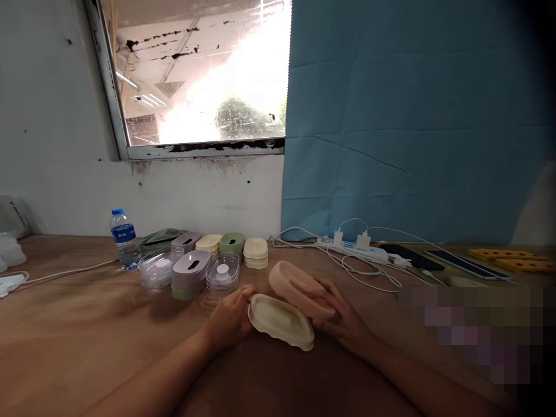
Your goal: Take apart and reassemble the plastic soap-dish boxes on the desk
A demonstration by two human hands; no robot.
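My left hand (230, 317) grips the left end of a cream oval lid-like piece (281, 319), tilted with its shallow, rimmed face toward me. In my right hand (341, 321) is a pink oval box cover (299, 288), its slot visible on top, fingers wrapped round its right end. The two pieces are close together above the table, the pink one behind and above the cream one; whether they touch I cannot tell. Beyond my left hand stand a mauve slotted box (191, 269) with a green base and stacked clear plastic trays (223, 273).
Stacked cream pieces (256, 252), a green slotted cover (231, 242) and more clear trays (156, 271) stand behind. A water bottle (124, 240) is at left. A power strip (351, 250) with loose white cables, phones (467, 264) and yellow pieces (508, 259) lie at right.
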